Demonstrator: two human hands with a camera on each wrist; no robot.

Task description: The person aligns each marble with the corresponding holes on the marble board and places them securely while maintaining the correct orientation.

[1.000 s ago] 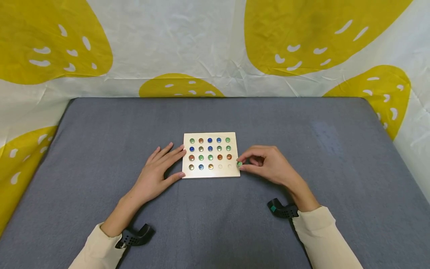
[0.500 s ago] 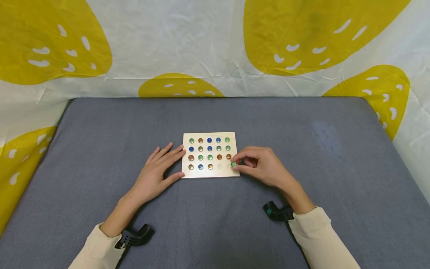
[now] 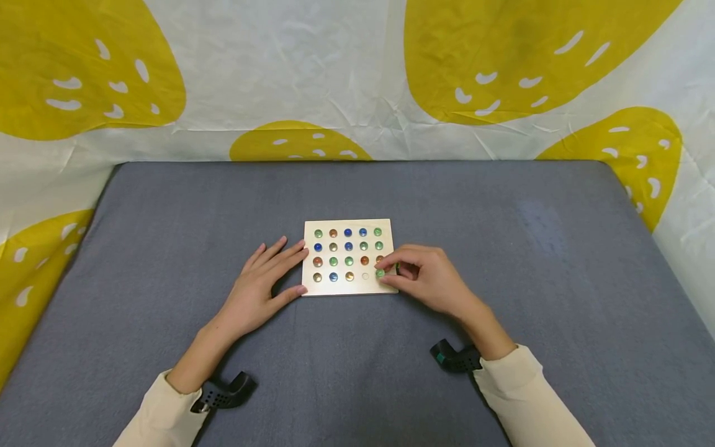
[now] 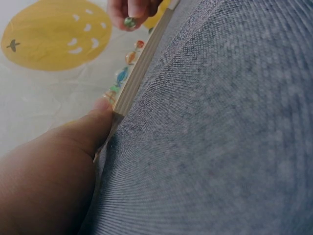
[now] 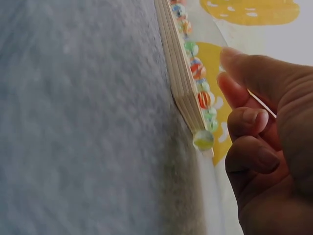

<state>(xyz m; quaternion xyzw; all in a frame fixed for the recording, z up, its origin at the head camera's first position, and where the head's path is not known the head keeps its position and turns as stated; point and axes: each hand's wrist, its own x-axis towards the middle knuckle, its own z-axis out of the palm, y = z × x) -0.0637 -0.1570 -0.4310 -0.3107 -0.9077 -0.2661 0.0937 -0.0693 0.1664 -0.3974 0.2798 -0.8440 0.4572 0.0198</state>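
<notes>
A light wooden board [image 3: 341, 290] bears rows of glass marbles in green, blue, amber and orange-red. My left hand [image 3: 254, 292] lies with fingers spread, its fingertips and thumb against the board's left edge. At the lower right of the board, my right hand [image 3: 430, 276] pinches a green marble [image 3: 380, 273] between thumb and forefinger, over the last hollow of the front row; in the left wrist view this marble [image 4: 129, 22] shows at the fingertips. Another marble, yellow-green [image 5: 203, 139], shows by the board's right edge in the right wrist view, partly behind my right hand in the head view.
One bare hollow [image 3: 365, 276] shows in the front row, left of the pinched marble. The board lies on a table covered with grey cloth [image 3: 335, 372]. Behind hangs a white curtain [image 3: 290, 62] with yellow shapes. Black wrist cameras sit at both cuffs.
My right hand has moved left with the green marble, from beside the board's right edge to over its front right hollow. My left hand has stayed at the left edge.
</notes>
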